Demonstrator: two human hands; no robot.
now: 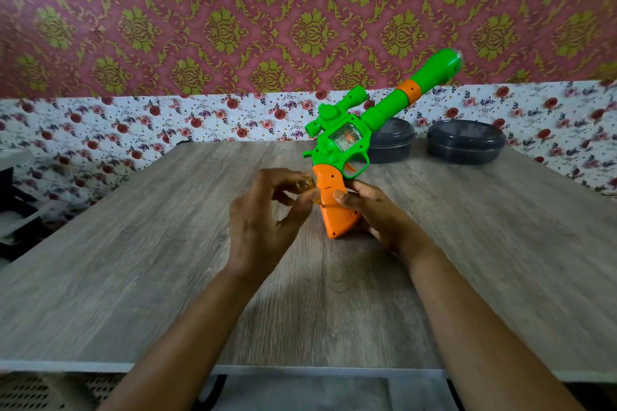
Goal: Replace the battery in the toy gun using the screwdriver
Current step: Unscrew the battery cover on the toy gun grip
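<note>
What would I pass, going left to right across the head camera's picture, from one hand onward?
Left hand → toy gun grip → right hand → far-right dark container.

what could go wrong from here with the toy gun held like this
The toy gun seems to stand on its grip's butt on the table, long barrel leaning up and right. Only the right hand steadies it, so it may tip toward the dark containers behind.
The left hand pinches a small amber item, probably the screwdriver, close beside the grip; a slip could jab the right hand's thumb.
</note>
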